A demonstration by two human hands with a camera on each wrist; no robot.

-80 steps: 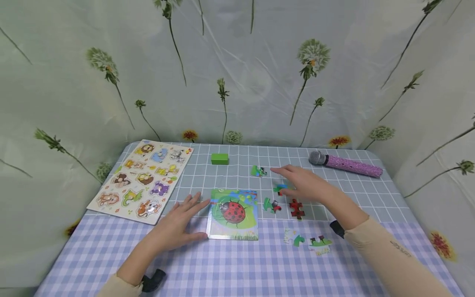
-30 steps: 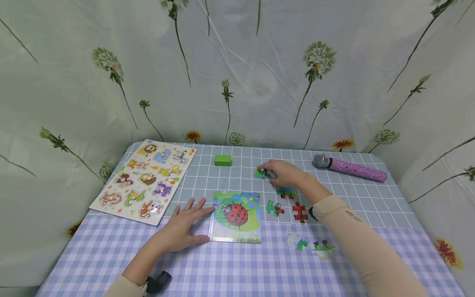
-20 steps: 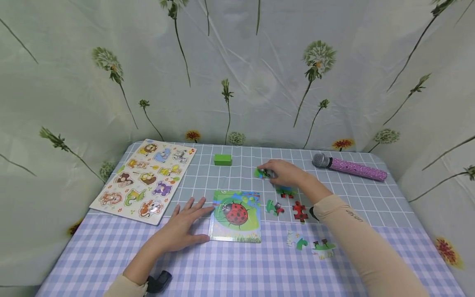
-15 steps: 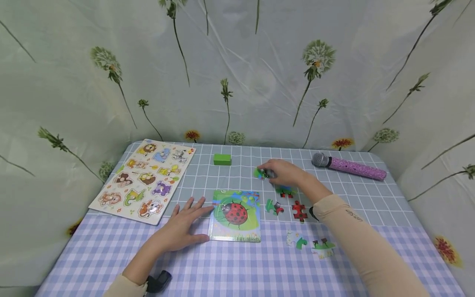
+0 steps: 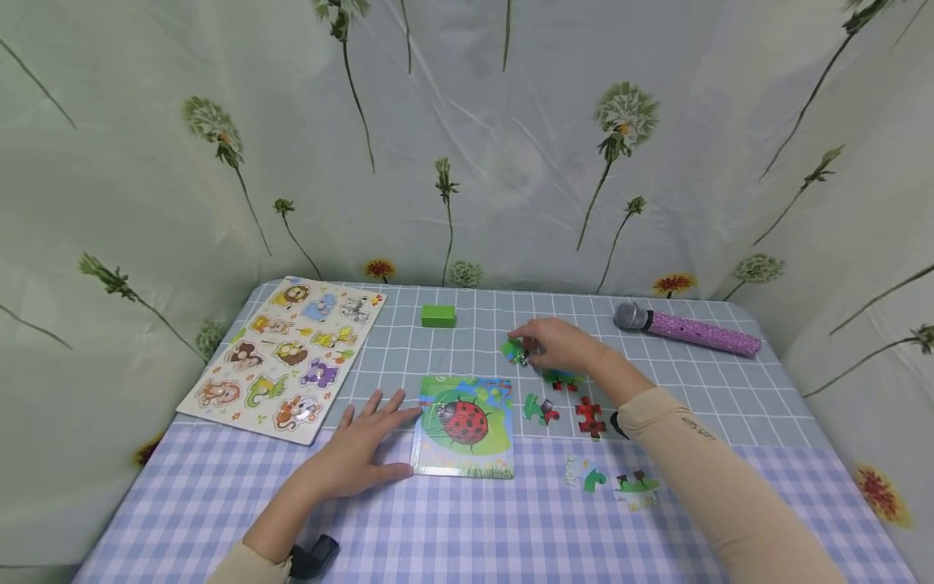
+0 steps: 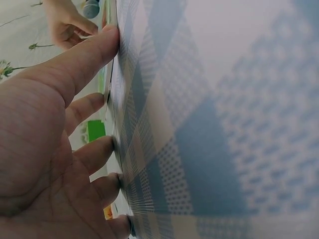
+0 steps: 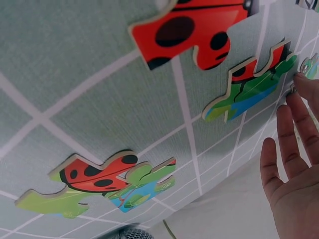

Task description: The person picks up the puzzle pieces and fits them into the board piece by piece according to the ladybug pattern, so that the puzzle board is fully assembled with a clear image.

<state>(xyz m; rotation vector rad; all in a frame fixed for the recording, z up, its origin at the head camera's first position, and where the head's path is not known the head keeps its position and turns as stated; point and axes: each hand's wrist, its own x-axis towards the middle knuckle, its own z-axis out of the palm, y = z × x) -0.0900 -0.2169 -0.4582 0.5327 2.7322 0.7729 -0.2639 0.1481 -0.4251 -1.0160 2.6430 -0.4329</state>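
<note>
My right hand (image 5: 562, 345) pinches a small green puzzle piece (image 5: 513, 351) low over the grey grid cloth, thumb and forefinger at its right side. Part of that piece (image 7: 310, 68) shows past the fingertips in the right wrist view. My left hand (image 5: 357, 450) lies with spread fingers on the cloth. Its thumb and forefinger tips touch the left edge of a square ladybug puzzle board (image 5: 463, 426). Right of the board lie a green-and-red piece (image 5: 540, 410), a red spotted piece (image 5: 589, 418) and a green-blue piece (image 5: 563, 380), partly behind the right hand.
Two pale green-edged pieces (image 5: 584, 473) lie nearer on the checked cloth (image 5: 438, 535). A green block (image 5: 439, 316) stands farther back. An animal peg board (image 5: 284, 357) lies at the left, a glittery pink microphone (image 5: 686, 331) at the back right. A dandelion-print curtain (image 5: 503, 162) hangs behind.
Since the oldest frame my right hand has come down to the green piece and taken hold of it. The piece has lately turned and shifted slightly nearer. My left hand stays beside the board.
</note>
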